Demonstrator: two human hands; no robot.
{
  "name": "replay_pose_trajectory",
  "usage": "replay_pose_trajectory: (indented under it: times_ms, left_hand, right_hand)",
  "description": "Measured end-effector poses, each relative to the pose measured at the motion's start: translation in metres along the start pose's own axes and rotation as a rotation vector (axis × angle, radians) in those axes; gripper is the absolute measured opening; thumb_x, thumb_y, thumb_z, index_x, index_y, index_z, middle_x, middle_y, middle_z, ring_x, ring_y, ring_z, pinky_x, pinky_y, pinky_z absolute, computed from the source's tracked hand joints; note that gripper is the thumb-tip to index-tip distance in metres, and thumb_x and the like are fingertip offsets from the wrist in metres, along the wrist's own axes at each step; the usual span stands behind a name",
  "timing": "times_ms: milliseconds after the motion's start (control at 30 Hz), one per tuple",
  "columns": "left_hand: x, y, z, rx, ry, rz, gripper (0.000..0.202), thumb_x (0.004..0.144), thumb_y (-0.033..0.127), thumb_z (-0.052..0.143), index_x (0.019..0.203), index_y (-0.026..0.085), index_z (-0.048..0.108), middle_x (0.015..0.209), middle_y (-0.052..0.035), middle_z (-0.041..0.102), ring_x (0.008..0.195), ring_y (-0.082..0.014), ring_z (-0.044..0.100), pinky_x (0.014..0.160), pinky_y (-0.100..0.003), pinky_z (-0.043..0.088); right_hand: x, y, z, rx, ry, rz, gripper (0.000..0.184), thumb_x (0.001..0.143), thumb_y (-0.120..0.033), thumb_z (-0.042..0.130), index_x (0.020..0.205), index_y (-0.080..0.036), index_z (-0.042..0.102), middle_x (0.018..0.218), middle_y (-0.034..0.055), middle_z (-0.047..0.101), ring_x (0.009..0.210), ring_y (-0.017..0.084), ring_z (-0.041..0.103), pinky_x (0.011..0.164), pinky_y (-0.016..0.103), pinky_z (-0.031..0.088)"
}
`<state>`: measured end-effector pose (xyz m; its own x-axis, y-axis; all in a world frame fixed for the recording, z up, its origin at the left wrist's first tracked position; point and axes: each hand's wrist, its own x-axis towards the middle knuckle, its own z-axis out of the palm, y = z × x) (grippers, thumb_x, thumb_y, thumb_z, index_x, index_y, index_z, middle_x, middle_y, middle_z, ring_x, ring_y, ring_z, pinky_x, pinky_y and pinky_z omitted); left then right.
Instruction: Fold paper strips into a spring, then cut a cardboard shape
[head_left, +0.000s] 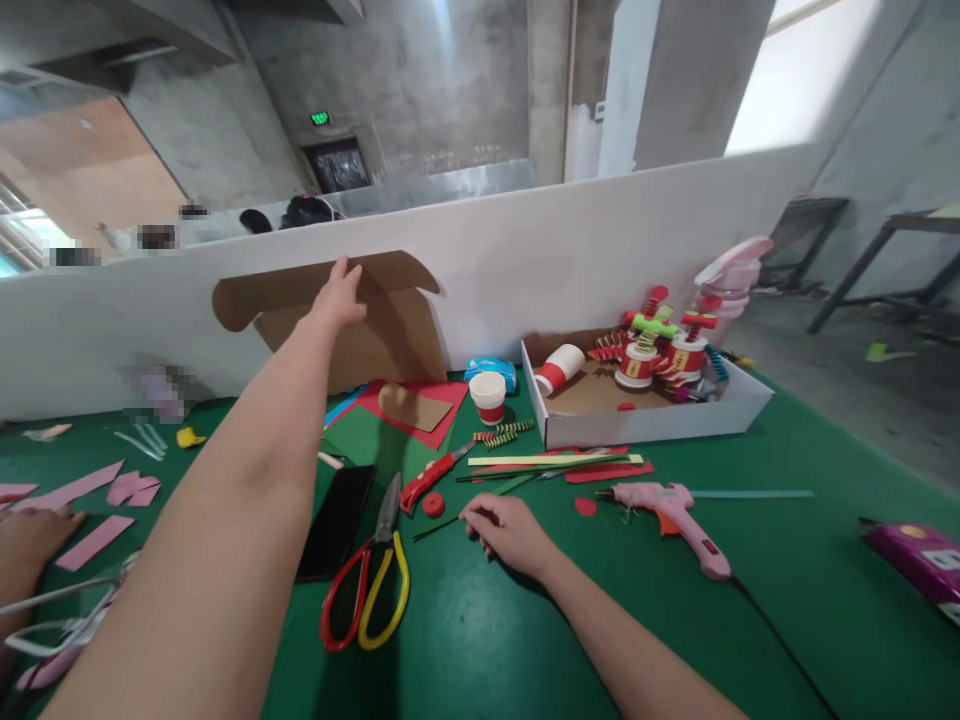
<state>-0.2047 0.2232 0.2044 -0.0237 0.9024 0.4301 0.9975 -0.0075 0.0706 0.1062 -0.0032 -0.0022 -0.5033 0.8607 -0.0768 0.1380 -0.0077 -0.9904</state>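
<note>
My left hand [339, 300] reaches far forward, fingers stretched out, over the front of an upright brown cardboard box lid [397, 325]; whether the fingertips press on it I cannot tell. Low over the green table, my right hand [510, 530] is closed, its thumb and forefinger pinching a thin dark green strip [436, 530] that points left. Left of that strip lie scissors [385, 545] with one red and one yellow handle. Just beyond are a red utility knife [435, 478] and a small red roll [433, 504]. A white paper cup with a red band [489, 398] stands farther back.
A white box [637, 432] holds decorated cups and another paper cup. The pink glue gun [667, 505] lies at right, its cord trailing forward. Paper strips [555, 462], a black phone [337, 520] and a purple packet [915, 560] lie around. Another person's hand [41, 540] is at left.
</note>
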Motion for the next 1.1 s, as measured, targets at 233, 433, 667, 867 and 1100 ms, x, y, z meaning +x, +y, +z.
replay_pose_trajectory:
  times_ms: [233, 433, 667, 867, 1100]
  left_hand:
    - [0.014, -0.014, 0.003, -0.006, 0.058, -0.158, 0.088, 0.064, 0.037, 0.072, 0.143, 0.019, 0.037, 0.157, -0.0164, 0.015, 0.139, -0.0403, 0.028, 0.109, -0.054, 0.033]
    - [-0.006, -0.004, 0.006, -0.101, 0.235, -0.132, 0.072, 0.079, 0.054, 0.048, 0.139, 0.015, 0.043, 0.157, -0.0102, 0.022, 0.137, -0.0328, 0.034, 0.104, -0.045, 0.035]
    - [-0.01, 0.011, -0.006, -0.099, 0.237, -0.156, 0.046, 0.087, 0.036, 0.041, 0.124, 0.016, 0.057, 0.132, -0.0122, 0.054, 0.119, -0.0275, 0.051, 0.098, -0.039, 0.04]
    - [0.005, 0.009, -0.039, -0.001, 0.121, -0.095, 0.042, 0.092, 0.036, 0.037, 0.116, 0.01, 0.059, 0.118, -0.0093, 0.061, 0.11, -0.0225, 0.052, 0.097, -0.033, 0.038]
    - [0.014, 0.017, -0.034, -0.019, 0.102, -0.113, 0.04, 0.091, 0.03, 0.04, 0.121, 0.01, 0.057, 0.12, -0.0109, 0.061, 0.113, -0.0243, 0.053, 0.1, -0.035, 0.038]
  right_hand:
    - [0.0, -0.001, 0.001, 0.015, 0.002, 0.031, 0.012, 0.083, -0.027, 0.055, 0.079, -0.018, 0.062, 0.066, -0.0026, 0.06, 0.045, 0.005, 0.046, 0.045, 0.017, 0.042]
    - [-0.001, -0.003, 0.001, 0.021, 0.007, 0.037, 0.012, 0.083, -0.026, 0.054, 0.079, -0.018, 0.062, 0.066, -0.0024, 0.06, 0.046, 0.005, 0.047, 0.046, 0.017, 0.043]
    - [-0.002, -0.002, 0.001, 0.03, 0.014, 0.039, 0.012, 0.083, -0.026, 0.054, 0.078, -0.018, 0.062, 0.065, -0.0029, 0.059, 0.045, 0.005, 0.046, 0.044, 0.016, 0.042]
    - [-0.002, -0.003, 0.001, 0.029, 0.008, 0.033, 0.013, 0.083, -0.029, 0.056, 0.078, -0.019, 0.062, 0.066, -0.0029, 0.06, 0.045, 0.005, 0.046, 0.044, 0.017, 0.042]
    - [-0.002, -0.004, 0.0, 0.025, 0.008, 0.045, 0.011, 0.083, -0.023, 0.053, 0.079, -0.018, 0.062, 0.066, -0.0026, 0.06, 0.046, 0.005, 0.047, 0.045, 0.016, 0.042]
